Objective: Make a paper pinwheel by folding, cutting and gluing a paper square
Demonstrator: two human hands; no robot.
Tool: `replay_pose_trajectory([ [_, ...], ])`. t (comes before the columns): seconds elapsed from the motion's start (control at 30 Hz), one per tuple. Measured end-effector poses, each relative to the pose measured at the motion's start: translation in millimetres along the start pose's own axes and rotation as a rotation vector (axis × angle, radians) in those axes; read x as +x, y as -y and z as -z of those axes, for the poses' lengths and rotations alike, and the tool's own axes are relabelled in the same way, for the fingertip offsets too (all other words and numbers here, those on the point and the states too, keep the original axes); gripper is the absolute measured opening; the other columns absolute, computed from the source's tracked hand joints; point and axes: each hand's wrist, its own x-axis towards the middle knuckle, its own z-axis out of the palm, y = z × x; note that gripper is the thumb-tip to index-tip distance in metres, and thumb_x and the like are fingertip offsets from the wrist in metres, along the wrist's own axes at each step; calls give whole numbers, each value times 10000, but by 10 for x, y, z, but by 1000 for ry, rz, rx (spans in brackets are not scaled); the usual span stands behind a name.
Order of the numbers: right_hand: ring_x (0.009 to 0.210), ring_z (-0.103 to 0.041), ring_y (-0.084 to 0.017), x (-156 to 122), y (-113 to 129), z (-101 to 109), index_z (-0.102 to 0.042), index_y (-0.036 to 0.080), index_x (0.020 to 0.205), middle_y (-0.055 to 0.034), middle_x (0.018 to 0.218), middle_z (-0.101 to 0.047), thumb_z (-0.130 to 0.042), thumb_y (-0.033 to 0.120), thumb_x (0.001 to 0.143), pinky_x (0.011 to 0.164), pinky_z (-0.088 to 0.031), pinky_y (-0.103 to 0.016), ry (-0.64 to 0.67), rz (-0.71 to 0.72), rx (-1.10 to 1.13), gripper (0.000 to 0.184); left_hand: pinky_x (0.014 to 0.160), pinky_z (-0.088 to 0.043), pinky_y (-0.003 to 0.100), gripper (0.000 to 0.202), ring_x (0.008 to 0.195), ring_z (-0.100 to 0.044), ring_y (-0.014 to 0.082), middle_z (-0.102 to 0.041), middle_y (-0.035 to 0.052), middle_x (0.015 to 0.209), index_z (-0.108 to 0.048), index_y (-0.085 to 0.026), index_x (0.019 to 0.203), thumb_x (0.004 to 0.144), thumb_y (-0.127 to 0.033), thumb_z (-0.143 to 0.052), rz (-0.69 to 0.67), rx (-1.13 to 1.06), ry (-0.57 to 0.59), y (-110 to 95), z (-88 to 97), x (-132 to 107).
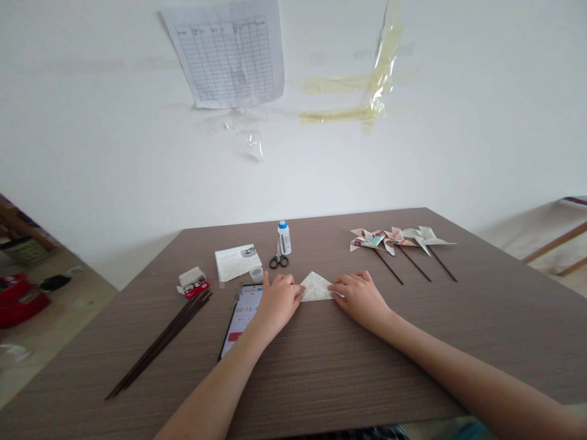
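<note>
A sheet of printed paper [316, 287], folded to a triangle with its tip pointing away from me, lies flat on the table. My left hand [280, 299] grips its left corner, fingers closed over the edge. At the opposite corner, my right hand [360, 296] pinches the paper the same way. Under my left wrist and beside it rests a phone [238, 327] showing a running timer, partly covered by the forearm. Scissors [279, 261] with black handles and a white glue bottle [284, 238] with a blue cap are just beyond the left hand.
Left on the table [183, 379] lie dark thin sticks [160, 345], an open small box [193, 282], a stack of printed paper [236, 263] and a clear cup [257, 274]. Several paper pinwheels [397, 238] on sticks lie at the back right. A wall [275, 183] rises behind.
</note>
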Motion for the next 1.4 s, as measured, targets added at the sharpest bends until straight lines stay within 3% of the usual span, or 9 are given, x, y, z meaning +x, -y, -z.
replay_pose_trajectory([
  [0.33,1162,-821,-354,-3,132,133,-941,254,1209,-152,1323,-901,-659,184,1161,1089,-471,-497,53,-51,-28,294,1465,-230,819,363,1456,-712,398,-824,145,1357,-892,-271,1432,1146,-206,-679,20,-15,-4,-23,0,3],
  [0.5,1216,-813,-355,-9,219,212,-915,268,1362,-146,1379,-884,-658,228,1182,1110,-465,-491,89,-81,-58,317,1434,-291,824,451,1352,-743,356,-805,112,1307,-823,-312,1572,1152,-220,-684,14,0,-60,-52,-50,-19],
  [0.67,1268,-796,-361,2,271,266,-890,273,1446,-148,1419,-862,-649,273,1203,1133,-444,-487,134,-107,-70,342,1434,-279,851,419,1367,-753,361,-802,112,1325,-847,-346,1545,1169,-242,-695,11,48,-49,-98,-28,-32],
  [1.27,1277,-806,-358,2,280,282,-909,257,1387,-152,1415,-870,-685,269,1196,1168,-472,-491,131,-110,-74,295,1403,-280,908,423,1418,-743,395,-816,153,1378,-827,-346,1580,1197,-267,-665,22,145,-30,-160,-20,-17],
  [1.4,1275,-810,-356,4,277,275,-925,250,1335,-148,1406,-876,-691,263,1191,1141,-490,-476,128,-117,-70,275,1421,-313,863,408,1386,-768,381,-828,142,1346,-847,-326,1552,1182,-251,-692,27,126,-69,-149,-64,-24],
])
